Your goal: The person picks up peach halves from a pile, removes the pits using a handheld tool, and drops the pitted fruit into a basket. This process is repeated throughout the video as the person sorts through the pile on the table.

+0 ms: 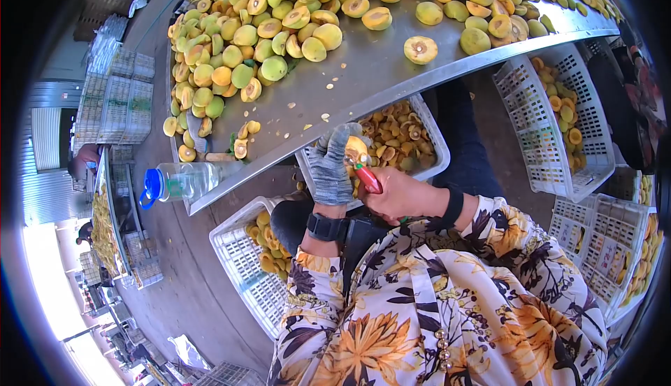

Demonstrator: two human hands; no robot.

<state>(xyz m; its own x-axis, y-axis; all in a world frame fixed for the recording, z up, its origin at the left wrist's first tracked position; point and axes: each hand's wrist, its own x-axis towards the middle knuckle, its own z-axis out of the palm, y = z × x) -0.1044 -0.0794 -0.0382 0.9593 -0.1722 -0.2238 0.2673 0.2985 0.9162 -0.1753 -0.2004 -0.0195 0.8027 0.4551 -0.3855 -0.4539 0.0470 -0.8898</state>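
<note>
My left hand (333, 166), in a grey knit glove, is closed around a halved yellow peach (356, 148) with its cut face turned to the right. My bare right hand (405, 194) grips a small tool with a red handle (368, 178). The tool's metal tip meets the cut face, and its exact shape is hard to make out. Both hands are just off the table's front edge. Below and behind them, a white crate (442, 150) holds many cut peach pieces (397, 134).
Green-yellow halved peaches (241, 44) are heaped on the metal table (314, 99). A blue-capped bottle (185, 180) lies near its left corner. Crates of peaches stand at the lower left (234, 246) and at the right (521, 99). More stacked crates (604, 246) are at far right.
</note>
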